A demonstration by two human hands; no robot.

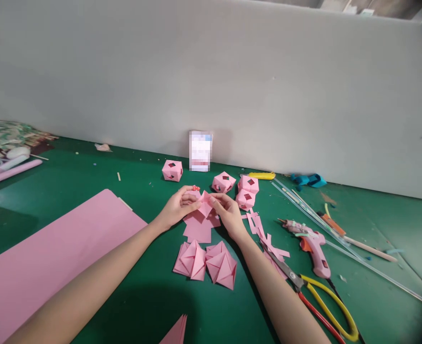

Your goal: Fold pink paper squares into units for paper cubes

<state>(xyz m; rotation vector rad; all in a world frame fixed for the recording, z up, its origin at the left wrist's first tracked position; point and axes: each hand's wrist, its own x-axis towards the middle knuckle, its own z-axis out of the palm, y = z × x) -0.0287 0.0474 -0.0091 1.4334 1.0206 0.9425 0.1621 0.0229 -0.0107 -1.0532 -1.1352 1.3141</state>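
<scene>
A small folded piece of pink paper (205,206) is held between my two hands, above the middle of the green table. My left hand (182,204) pinches its left side, and my right hand (227,210) pinches its right side. Flat pink paper pieces (198,232) lie just beneath. Nearer to me are two small groups of folded pink pieces, one on the left (192,260) and one on the right (222,265). Beyond my hands stand several pink paper shapes with cut openings, among them one at the left (172,171) and one nearer the middle (223,182).
A large pink sheet (70,253) covers the left of the green table (132,296). At the right lie scissors (297,281), a pink glue gun (313,246), paper strips (268,241), clear sticks (314,220) and a yellow cutter (262,176). A grey wall (196,71) rises behind.
</scene>
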